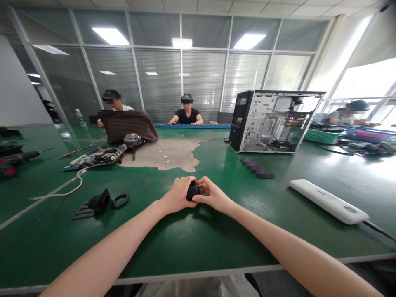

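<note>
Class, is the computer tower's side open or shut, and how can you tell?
Open: the computer tower exposes its metal frame and internal cables.

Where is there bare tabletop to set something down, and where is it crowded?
Bare green tabletop shows between the black ring and the left hand, between the right hand and the white power strip, and between the forearms. Crowded: back left, around the circuit board and brown cloth; back right, around the green basket and cables.
</note>
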Motion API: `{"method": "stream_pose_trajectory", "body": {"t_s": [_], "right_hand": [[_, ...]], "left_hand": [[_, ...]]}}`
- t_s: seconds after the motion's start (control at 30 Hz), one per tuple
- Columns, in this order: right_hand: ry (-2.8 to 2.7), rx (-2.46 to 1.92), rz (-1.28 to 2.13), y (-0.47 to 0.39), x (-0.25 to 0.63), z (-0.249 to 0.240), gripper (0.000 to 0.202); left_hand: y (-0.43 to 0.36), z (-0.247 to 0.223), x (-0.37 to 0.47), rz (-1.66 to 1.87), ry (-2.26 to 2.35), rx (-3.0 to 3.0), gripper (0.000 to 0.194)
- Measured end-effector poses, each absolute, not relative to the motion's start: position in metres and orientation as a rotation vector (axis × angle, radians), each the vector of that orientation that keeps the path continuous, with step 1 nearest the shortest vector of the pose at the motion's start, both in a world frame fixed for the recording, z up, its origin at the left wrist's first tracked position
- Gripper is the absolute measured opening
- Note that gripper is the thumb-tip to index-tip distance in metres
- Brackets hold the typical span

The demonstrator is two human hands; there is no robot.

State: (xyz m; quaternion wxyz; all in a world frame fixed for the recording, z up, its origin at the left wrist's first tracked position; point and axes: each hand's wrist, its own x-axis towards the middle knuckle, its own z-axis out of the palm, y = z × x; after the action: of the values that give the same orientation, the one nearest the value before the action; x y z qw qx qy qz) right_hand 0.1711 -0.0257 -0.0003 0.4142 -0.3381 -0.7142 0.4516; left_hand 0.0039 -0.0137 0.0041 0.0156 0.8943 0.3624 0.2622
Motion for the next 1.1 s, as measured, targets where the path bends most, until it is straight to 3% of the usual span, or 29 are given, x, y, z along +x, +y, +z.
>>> {"method": "stream_pose_trajectory", "body": {"t_s": [0.1,0.27,1.1], "right_hand": [[-1.818,-0.871,1.11,-0.029,0.173,-0.002,0.038],[-1.775,-0.874,1.139,-0.026,0.174,-0.003,0.022],[-1.677,-0.91,1.244,-0.021,0.173,-0.001,0.029]], "left_hand": [[-0.013,0.004,0.004,0.823,1.125,2.792,0.057],[-0.014,0.003,0.005,0.845,1.131,2.792,0.054],[-0.015,0.005,0.003,0.811,1.146,2.772,0.054]]}}
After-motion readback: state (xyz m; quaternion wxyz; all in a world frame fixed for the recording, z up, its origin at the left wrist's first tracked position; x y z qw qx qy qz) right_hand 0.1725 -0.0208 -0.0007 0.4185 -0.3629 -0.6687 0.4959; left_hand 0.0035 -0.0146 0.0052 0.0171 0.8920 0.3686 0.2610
